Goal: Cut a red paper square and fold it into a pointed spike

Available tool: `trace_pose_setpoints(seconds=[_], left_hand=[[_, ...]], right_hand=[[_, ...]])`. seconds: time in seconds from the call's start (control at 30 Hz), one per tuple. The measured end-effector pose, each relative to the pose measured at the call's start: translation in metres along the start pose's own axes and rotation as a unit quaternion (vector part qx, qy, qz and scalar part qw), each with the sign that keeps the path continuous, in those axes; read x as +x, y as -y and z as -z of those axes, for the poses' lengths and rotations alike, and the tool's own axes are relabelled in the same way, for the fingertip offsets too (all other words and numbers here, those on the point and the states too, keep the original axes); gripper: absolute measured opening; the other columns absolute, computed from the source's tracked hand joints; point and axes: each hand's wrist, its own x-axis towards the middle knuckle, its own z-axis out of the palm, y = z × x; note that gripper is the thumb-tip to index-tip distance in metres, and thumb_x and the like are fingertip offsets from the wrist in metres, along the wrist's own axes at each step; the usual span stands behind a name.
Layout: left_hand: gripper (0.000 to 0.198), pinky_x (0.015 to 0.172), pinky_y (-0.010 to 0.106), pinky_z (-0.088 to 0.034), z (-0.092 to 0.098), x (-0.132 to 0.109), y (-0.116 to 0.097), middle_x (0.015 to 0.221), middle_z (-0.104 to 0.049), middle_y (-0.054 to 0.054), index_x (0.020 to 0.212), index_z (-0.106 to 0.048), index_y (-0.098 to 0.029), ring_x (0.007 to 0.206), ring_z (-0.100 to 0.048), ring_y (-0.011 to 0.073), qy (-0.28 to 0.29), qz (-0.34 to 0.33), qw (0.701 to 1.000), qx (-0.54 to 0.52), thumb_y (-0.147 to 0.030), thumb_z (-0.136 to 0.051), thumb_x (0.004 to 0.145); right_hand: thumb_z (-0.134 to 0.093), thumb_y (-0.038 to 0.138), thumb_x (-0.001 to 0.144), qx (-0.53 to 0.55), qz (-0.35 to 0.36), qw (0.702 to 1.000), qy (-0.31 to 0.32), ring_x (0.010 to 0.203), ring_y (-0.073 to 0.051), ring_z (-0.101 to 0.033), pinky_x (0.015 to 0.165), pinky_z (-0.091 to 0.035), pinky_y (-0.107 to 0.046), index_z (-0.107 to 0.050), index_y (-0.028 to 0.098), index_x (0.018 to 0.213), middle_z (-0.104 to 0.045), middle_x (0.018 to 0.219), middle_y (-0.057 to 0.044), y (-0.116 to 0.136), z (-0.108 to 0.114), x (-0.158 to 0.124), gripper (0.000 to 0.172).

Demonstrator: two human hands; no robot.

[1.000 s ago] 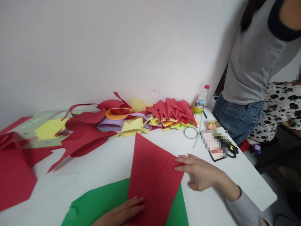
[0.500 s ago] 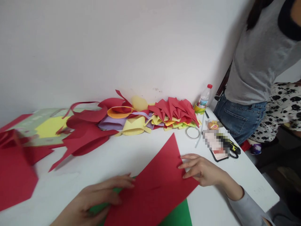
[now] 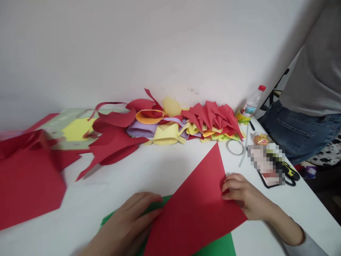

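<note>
A sheet of red paper (image 3: 195,206) is tilted above the table in front of me, one corner pointing away. My right hand (image 3: 243,195) grips its right edge, with the fingertips on top and the thumb hidden. At its left edge, my left hand (image 3: 133,218) has its fingers closed on the paper; the thumb is not visible. Beneath the red sheet lies green paper (image 3: 220,245), showing at the lower right and beside my left fingers.
Against the wall lie red paper cutouts (image 3: 114,142), rolled yellow paper (image 3: 166,134) and folded red paper (image 3: 213,115). A large red paper piece (image 3: 29,185) stands at left. On the right are a tape roll (image 3: 234,147), a bottle (image 3: 253,103), a phone (image 3: 266,167) and a person (image 3: 311,78).
My view has shifted left, so things appear farther right. Both hands remain at the red sheet's edges, and the right fingers are more curled. The person at right is now less in view.
</note>
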Motion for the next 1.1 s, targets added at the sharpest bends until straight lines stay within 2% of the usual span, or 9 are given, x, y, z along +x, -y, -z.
trace_pose_setpoints(seconds=[0.23, 0.4, 0.5, 0.63, 0.7, 0.77, 0.87, 0.97, 1.1], left_hand=[[0.025, 0.087, 0.029, -0.054, 0.005, 0.007, -0.006, 0.114, -0.066, 0.005, 0.094, -0.072, -0.027, 0.104, -0.061, 0.0199, -0.062, -0.011, 0.998, -0.028, -0.016, -0.05, 0.089], [0.026, 0.092, 0.039, -0.053, -0.009, 0.004, -0.005, 0.13, -0.058, 0.004, 0.081, -0.074, -0.027, 0.12, -0.052, 0.0251, -0.096, 0.073, 0.992, -0.035, -0.021, -0.051, 0.09], [0.024, 0.092, 0.043, -0.054, -0.013, 0.003, -0.007, 0.132, -0.057, 0.004, 0.07, -0.071, -0.025, 0.12, -0.052, 0.0274, -0.102, 0.129, 0.986, -0.024, -0.026, -0.055, 0.087], [0.023, 0.087, 0.044, -0.056, -0.011, -0.001, -0.029, 0.13, -0.054, 0.012, 0.105, -0.065, -0.021, 0.114, -0.057, 0.0289, -0.189, 0.21, 0.958, 0.052, -0.029, -0.057, 0.084], [0.031, 0.094, 0.047, -0.052, -0.013, -0.002, -0.049, 0.124, -0.058, 0.01, 0.115, -0.059, -0.022, 0.116, -0.056, 0.0285, -0.257, 0.157, 0.946, 0.12, -0.021, -0.06, 0.084], [0.033, 0.1, 0.041, -0.048, -0.018, -0.001, -0.067, 0.119, -0.064, 0.005, 0.119, -0.059, -0.023, 0.117, -0.056, 0.0233, -0.21, -0.016, 0.968, 0.134, -0.014, -0.052, 0.088], [0.041, 0.104, 0.043, -0.041, -0.028, 0.007, -0.083, 0.127, -0.063, 0.011, 0.119, -0.062, -0.012, 0.122, -0.051, 0.03, -0.105, -0.112, 0.968, 0.196, -0.041, -0.051, 0.093], [0.062, 0.109, 0.049, -0.029, -0.034, 0.014, -0.084, 0.131, -0.06, 0.015, 0.121, -0.062, -0.009, 0.124, -0.048, 0.0339, -0.077, -0.109, 0.965, 0.226, -0.061, -0.043, 0.092], [0.07, 0.114, 0.051, -0.015, -0.039, 0.011, -0.079, 0.138, -0.055, 0.018, 0.127, -0.058, -0.008, 0.131, -0.041, 0.0342, -0.035, -0.072, 0.975, 0.206, -0.064, -0.037, 0.092]], right_hand=[[-0.059, 0.03, 0.092, 0.009, -0.049, 0.998, -0.029, 0.11, -0.026, -0.056, 0.097, -0.044, -0.043, -0.07, 0.022, 0.09, -0.064, 0.102, -0.01, -0.001, -0.006, -0.002, 0.014], [-0.059, 0.035, 0.092, 0.015, -0.108, 0.991, -0.073, 0.105, -0.026, -0.058, 0.092, -0.046, -0.041, -0.062, 0.02, 0.063, -0.067, 0.097, -0.009, -0.003, -0.018, -0.003, 0.033], [-0.057, 0.036, 0.093, 0.021, -0.135, 0.987, -0.089, 0.101, -0.025, -0.06, 0.088, -0.047, -0.04, -0.06, 0.02, 0.062, -0.067, 0.088, -0.007, -0.003, -0.024, -0.001, 0.035], [-0.055, 0.038, 0.094, 0.025, -0.152, 0.982, -0.107, 0.094, -0.023, -0.062, 0.085, -0.048, -0.037, -0.057, 0.021, 0.061, -0.066, 0.079, -0.005, -0.001, -0.026, 0.003, 0.036], [-0.055, 0.037, 0.093, 0.028, -0.157, 0.982, -0.104, 0.091, -0.022, -0.062, 0.083, -0.049, -0.036, -0.054, 0.021, 0.059, -0.065, 0.077, -0.004, -0.001, -0.025, 0.004, 0.038], [-0.056, 0.036, 0.093, 0.023, -0.16, 0.981, -0.103, 0.09, -0.022, -0.062, 0.083, -0.049, -0.036, -0.055, 0.021, 0.06, -0.067, 0.08, -0.004, -0.001, -0.025, 0.004, 0.037], [-0.057, 0.036, 0.092, 0.007, -0.155, 0.982, -0.109, 0.092, -0.023, -0.063, 0.083, -0.05, -0.037, -0.061, 0.021, 0.064, -0.069, 0.087, -0.005, -0.002, -0.024, 0.003, 0.032], [-0.057, 0.037, 0.092, -0.008, -0.151, 0.982, -0.113, 0.095, -0.024, -0.063, 0.085, -0.05, -0.038, -0.065, 0.022, 0.066, -0.069, 0.087, -0.006, -0.004, -0.026, 0.002, 0.031], [-0.058, 0.038, 0.091, -0.014, -0.156, 0.982, -0.103, 0.096, -0.025, -0.063, 0.086, -0.05, -0.038, -0.068, 0.024, 0.069, -0.068, 0.086, -0.005, -0.007, -0.028, 0.001, 0.028]])
